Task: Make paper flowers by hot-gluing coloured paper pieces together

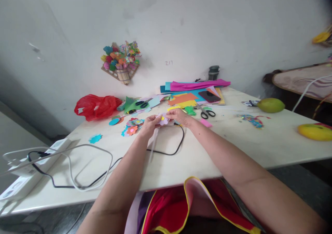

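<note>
A light purple paper flower [164, 120] with a yellow centre is held up over the middle of the table. My left hand [150, 124] pinches its left edge, and my right hand [178, 116] pinches its right side. Below my left hand a thin translucent stick [153, 145] points down toward the table; what its upper end touches is hidden. Several coloured paper flowers [131, 126] lie just left of my left hand. Black-handled scissors [206, 113] rest beyond and to the right of my right hand.
Coloured paper sheets [184, 98] and a phone [209, 96] lie at the back. A red plastic bag [97, 106] sits back left, a power strip [55, 154] with cables at left. Black cable [178, 147] loops below my hands. A green mango [271, 105] is at right.
</note>
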Available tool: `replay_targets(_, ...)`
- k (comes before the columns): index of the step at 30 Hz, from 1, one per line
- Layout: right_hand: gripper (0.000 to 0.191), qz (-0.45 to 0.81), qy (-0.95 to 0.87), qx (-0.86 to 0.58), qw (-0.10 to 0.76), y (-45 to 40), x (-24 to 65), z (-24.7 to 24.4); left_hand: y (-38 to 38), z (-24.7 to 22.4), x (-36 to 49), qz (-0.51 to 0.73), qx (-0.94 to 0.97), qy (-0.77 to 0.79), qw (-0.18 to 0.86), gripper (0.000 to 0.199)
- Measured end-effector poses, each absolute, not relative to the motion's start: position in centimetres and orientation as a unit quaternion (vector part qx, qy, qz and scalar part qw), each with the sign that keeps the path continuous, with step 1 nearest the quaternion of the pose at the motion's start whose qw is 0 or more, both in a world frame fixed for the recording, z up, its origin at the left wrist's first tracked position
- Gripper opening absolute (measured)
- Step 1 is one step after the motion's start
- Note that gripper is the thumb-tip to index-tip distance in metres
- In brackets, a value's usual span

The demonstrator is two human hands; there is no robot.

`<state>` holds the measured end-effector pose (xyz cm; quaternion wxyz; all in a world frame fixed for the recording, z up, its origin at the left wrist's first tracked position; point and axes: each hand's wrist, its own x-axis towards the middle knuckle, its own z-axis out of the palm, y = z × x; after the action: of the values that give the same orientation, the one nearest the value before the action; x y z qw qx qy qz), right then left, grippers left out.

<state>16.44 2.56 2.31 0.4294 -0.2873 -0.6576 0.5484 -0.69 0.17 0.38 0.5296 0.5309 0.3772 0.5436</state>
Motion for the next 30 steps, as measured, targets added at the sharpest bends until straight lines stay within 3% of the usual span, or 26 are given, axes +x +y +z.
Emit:
replay_targets(13, 0.022, 0.544, -0.661, -0.267, 0.443, 2.8, 16.4, 2.1, 0.2, 0.4, -0.8, 0.540, 0.517, 0.350, 0.565, 0.032)
replay_targets(18, 0.028, 0.473, -0.677, -0.265, 0.498, 2.8, 16.0, 2.4, 0.2, 0.5, -0.7, 0.555, 0.498, 0.346, 0.570, 0.033)
replay_targets(23, 0.012, 0.325, -0.739, -0.284, 0.518, 2.5, 15.8, 3.1, 0.1, 0.7, -0.6, 0.580, 0.478, 0.353, 0.557, 0.033)
replay_targets(30, 0.008, 0.333, -0.758, -0.295, 0.477, 1.9, 16.1, 3.4, -0.2, 1.1, -0.3, 0.593, 0.472, 0.367, 0.540, 0.036)
